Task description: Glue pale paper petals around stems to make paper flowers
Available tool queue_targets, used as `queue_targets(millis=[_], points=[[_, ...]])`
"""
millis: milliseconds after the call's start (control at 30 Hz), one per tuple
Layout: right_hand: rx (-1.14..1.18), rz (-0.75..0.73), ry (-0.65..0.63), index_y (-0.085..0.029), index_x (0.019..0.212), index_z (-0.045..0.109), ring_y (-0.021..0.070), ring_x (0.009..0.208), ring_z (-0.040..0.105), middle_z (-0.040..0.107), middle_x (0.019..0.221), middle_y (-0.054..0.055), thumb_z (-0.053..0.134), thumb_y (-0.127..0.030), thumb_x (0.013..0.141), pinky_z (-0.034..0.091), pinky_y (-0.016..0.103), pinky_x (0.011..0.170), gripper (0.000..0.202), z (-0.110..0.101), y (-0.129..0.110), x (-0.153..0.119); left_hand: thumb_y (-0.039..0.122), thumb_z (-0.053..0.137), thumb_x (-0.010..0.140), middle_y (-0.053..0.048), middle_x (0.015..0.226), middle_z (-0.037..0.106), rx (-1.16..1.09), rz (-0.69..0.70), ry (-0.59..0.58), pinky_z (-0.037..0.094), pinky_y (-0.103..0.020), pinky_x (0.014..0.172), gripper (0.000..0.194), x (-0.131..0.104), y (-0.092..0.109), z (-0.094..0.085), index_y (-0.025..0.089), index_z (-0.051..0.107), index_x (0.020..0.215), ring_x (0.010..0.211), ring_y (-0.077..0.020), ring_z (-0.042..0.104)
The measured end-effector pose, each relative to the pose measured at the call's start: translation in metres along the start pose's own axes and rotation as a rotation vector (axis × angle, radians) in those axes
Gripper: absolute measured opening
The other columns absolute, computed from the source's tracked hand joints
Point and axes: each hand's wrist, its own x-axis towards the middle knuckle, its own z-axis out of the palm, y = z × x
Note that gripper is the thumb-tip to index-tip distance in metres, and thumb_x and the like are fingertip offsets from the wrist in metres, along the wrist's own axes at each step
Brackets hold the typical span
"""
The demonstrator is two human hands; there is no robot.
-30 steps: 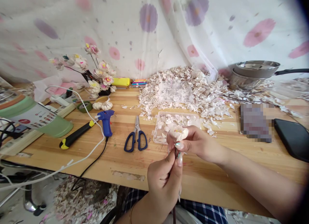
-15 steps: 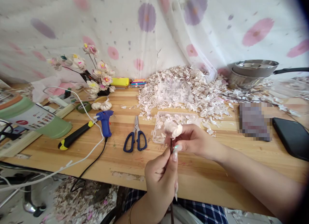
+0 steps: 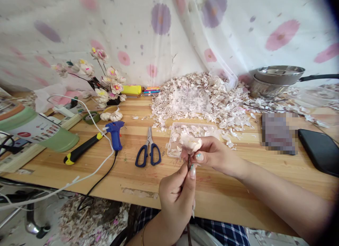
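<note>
Head view: left hand (image 3: 175, 193) encircles stem (image 3: 189, 162); right hand (image 3: 222, 157) touches flower (image 3: 190, 143).

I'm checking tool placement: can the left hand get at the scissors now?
Probably yes: nothing visible blocks the left hand from the scissors, though it would first have to release the brown stem.

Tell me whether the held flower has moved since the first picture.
Yes, slightly: judged against the box behind it, the flower has shifted left in the view, toward the scissors.

Hands (image 3: 177, 191) on flower (image 3: 191, 142) (white), scissors (image 3: 149, 141) — blue-handled
</note>
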Motion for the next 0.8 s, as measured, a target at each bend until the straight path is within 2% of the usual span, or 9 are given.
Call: queue_targets(millis=[200,300,367,500,600,700,800], points=[[-0.069,-0.079,0.009,-0.014,0.090,0.070,0.0100,0.068,0.060,0.065,0.080,0.002,0.071,-0.047,0.082,0.050,0.022,0.064,0.034,0.005,0.000,-0.003,0.019,0.057,0.092,0.009,0.041,0.041,0.155,0.171,0.083,0.031,-0.014,0.032,0.026,-0.005,-0.008,-0.001,0.018,0.073,0.112,0.030,-0.0039,0.037],[-0.217,-0.191,0.059,-0.012,0.086,0.070,0.0115,0.069,0.059,0.064,0.079,0.004,0.068,-0.043,0.086,0.049,0.023,0.062,0.031,0.006,-0.002,-0.004,0.015,0.057,0.091,0.009,0.042,0.042,0.148,0.216,0.060,0.032,-0.013,0.033,0.028,-0.006,-0.010,-0.002,0.021,0.071,0.115,0.030,-0.0032,0.038],[-0.300,-0.256,0.062,-0.011,0.081,0.070,0.0115,0.067,0.058,0.062,0.076,0.004,0.068,-0.043,0.086,0.047,0.022,0.059,0.032,0.006,-0.004,-0.005,0.016,0.055,0.093,0.009,0.043,0.041,0.088,0.198,0.021,0.031,-0.013,0.033,0.024,-0.006,-0.010,-0.003,0.020,0.072,0.109,0.031,-0.0028,0.037],[-0.324,-0.330,-0.002,-0.010,0.079,0.070,0.0105,0.063,0.056,0.061,0.073,0.004,0.070,-0.046,0.083,0.045,0.021,0.056,0.037,0.005,-0.006,-0.005,0.023,0.049,0.097,0.009,0.040,0.037,-0.173,0.126,-0.159,0.025,-0.012,0.030,0.024,-0.004,-0.011,-0.005,0.017,0.070,0.088,0.029,-0.0023,0.031],[-0.327,-0.461,-0.029,-0.010,0.075,0.070,0.0107,0.064,0.056,0.063,0.069,0.005,0.069,-0.045,0.085,0.046,0.022,0.059,0.037,0.007,-0.007,-0.004,0.029,0.047,0.098,0.009,0.038,0.035,-0.299,0.149,-0.271,0.022,-0.013,0.030,0.029,-0.002,-0.015,-0.008,0.017,0.068,0.083,0.027,-0.0025,0.029],[-0.385,-0.558,-0.052,-0.010,0.075,0.071,0.0112,0.067,0.057,0.065,0.071,0.007,0.073,-0.041,0.082,0.048,0.022,0.063,0.032,0.010,-0.009,-0.004,0.039,0.050,0.096,0.006,0.038,0.040,-0.252,0.178,-0.319,0.029,-0.017,0.033,0.036,-0.003,-0.021,-0.013,0.017,0.070,0.077,0.029,-0.0041,0.034],[-0.455,-0.578,-0.093,-0.011,0.078,0.071,0.0107,0.066,0.057,0.064,0.075,0.007,0.075,-0.035,0.081,0.050,0.021,0.060,0.024,0.013,-0.013,-0.008,0.056,0.055,0.088,0.001,0.041,0.050,-0.117,0.104,-0.260,0.036,-0.021,0.036,0.045,-0.005,-0.026,-0.021,0.019,0.072,0.068,0.032,-0.0077,0.042]])
